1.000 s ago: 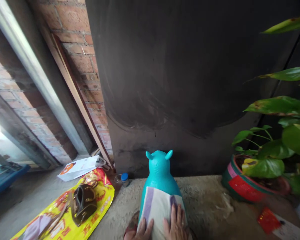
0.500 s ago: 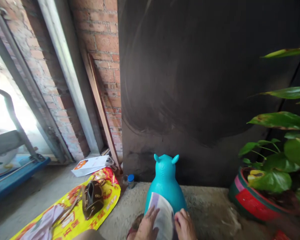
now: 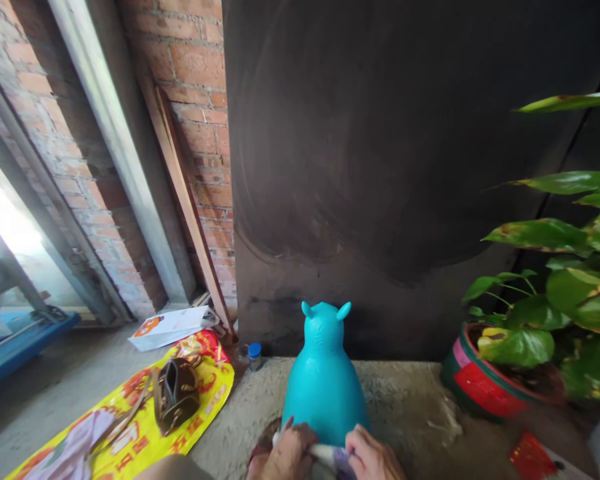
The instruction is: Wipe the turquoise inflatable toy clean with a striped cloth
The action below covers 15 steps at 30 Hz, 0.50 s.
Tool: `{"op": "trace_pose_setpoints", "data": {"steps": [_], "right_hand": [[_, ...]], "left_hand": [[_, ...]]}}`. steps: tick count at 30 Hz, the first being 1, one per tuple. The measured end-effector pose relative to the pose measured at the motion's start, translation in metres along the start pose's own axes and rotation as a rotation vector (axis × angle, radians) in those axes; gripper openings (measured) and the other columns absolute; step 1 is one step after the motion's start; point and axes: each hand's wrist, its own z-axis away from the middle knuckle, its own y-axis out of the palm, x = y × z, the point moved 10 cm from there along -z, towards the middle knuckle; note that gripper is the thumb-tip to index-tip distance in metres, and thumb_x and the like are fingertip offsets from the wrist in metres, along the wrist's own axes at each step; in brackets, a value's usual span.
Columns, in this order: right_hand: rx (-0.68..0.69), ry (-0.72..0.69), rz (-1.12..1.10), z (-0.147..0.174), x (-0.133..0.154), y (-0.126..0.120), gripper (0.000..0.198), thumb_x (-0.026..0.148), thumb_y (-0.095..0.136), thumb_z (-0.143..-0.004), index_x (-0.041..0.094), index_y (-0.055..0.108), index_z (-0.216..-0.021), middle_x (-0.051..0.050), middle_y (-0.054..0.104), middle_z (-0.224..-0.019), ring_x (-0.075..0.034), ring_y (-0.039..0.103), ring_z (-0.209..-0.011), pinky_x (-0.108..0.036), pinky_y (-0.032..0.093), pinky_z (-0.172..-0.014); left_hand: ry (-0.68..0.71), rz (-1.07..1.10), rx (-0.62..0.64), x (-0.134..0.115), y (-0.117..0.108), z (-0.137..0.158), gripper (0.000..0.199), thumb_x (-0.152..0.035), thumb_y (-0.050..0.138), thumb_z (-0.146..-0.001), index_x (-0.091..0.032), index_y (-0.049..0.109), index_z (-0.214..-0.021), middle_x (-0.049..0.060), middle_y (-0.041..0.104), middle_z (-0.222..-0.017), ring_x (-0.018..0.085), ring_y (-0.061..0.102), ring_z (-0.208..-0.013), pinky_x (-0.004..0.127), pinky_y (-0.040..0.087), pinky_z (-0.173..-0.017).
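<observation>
A teal inflatable animal toy [image 3: 325, 393] with two small ears stands upright at the lower middle, close to the dark board. At its near side my left hand [image 3: 287, 455] is closed on a white cloth [image 3: 323, 452] with a purple band. My right hand [image 3: 373, 457] pinches the purple end of the same cloth. The cloth is bunched between the two hands, and its lower part drops out of the frame. The lower part of the toy is hidden behind my hands.
Left on the floor, a yellow plastic sack [image 3: 207, 403] bears a brown handbag [image 3: 176, 393] and a pale lilac cloth [image 3: 73, 447]. Beyond lie a white paper bag [image 3: 173, 325] and a blue-lidded jar [image 3: 255, 357]. A potted plant [image 3: 485, 387] stands right; a blue trolley [image 3: 30, 343] is far left.
The cloth, spread flat on the toy's back before, is now gathered lower between my hands. My left hand has closed on it. The view has shifted slightly.
</observation>
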Motion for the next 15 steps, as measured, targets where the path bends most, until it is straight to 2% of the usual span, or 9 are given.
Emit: {"op": "trace_pose_setpoints", "data": {"steps": [3,6,9,12,14,15], "right_hand": [[0.005,0.011,0.012,-0.017,0.003,-0.032,0.025,0.008,0.041,-0.083,0.027,0.057,-0.086,0.005,0.061,-0.089,-0.009,0.062,-0.076,-0.017,0.04,-0.069],[-0.05,-0.027,0.105,-0.044,0.017,-0.072,0.032,0.007,0.038,-0.085,0.028,0.059,-0.095,0.005,0.061,-0.092,-0.01,0.061,-0.075,-0.019,0.04,-0.066],[-0.128,-0.066,0.197,-0.074,0.029,-0.116,0.038,0.009,0.037,-0.088,0.027,0.056,-0.115,0.001,0.061,-0.098,-0.013,0.06,-0.085,-0.021,0.04,-0.071],[-0.166,-0.085,0.23,-0.095,0.033,-0.15,0.026,0.019,0.035,-0.095,0.025,0.059,-0.104,-0.001,0.058,-0.096,-0.016,0.055,-0.092,-0.025,0.038,-0.08],[-0.181,-0.077,0.241,-0.099,0.03,-0.159,0.026,0.023,0.034,-0.098,0.024,0.06,-0.097,-0.002,0.057,-0.094,-0.017,0.052,-0.091,-0.027,0.037,-0.082],[-0.186,-0.064,0.245,-0.097,0.027,-0.158,0.026,0.023,0.034,-0.098,0.024,0.06,-0.096,-0.002,0.057,-0.094,-0.018,0.052,-0.091,-0.028,0.037,-0.082]], "left_hand": [[-0.027,-0.029,-0.034,0.002,-0.023,-0.003,0.029,-0.021,0.054,-0.065,-0.029,0.067,-0.089,-0.004,0.072,-0.098,0.015,0.063,-0.099,0.029,0.043,-0.098],[-0.046,-0.054,-0.12,-0.006,-0.064,-0.009,0.027,-0.021,0.052,-0.068,-0.026,0.064,-0.092,-0.004,0.071,-0.094,0.013,0.063,-0.093,0.023,0.043,-0.083],[-0.073,-0.079,-0.224,-0.02,-0.116,-0.016,0.025,-0.019,0.048,-0.074,-0.023,0.061,-0.095,-0.002,0.07,-0.092,0.014,0.062,-0.092,0.023,0.04,-0.08],[-0.071,-0.104,-0.308,-0.036,-0.161,-0.023,0.024,-0.018,0.043,-0.08,-0.021,0.057,-0.099,-0.001,0.068,-0.096,0.014,0.06,-0.094,0.024,0.038,-0.083],[-0.063,-0.12,-0.327,-0.043,-0.173,-0.026,0.024,-0.019,0.043,-0.082,-0.022,0.055,-0.102,0.0,0.067,-0.1,0.015,0.059,-0.099,0.026,0.037,-0.089],[-0.06,-0.126,-0.317,-0.044,-0.171,-0.026,0.024,-0.02,0.044,-0.082,-0.023,0.055,-0.103,0.0,0.067,-0.102,0.015,0.059,-0.102,0.027,0.037,-0.091]]}}
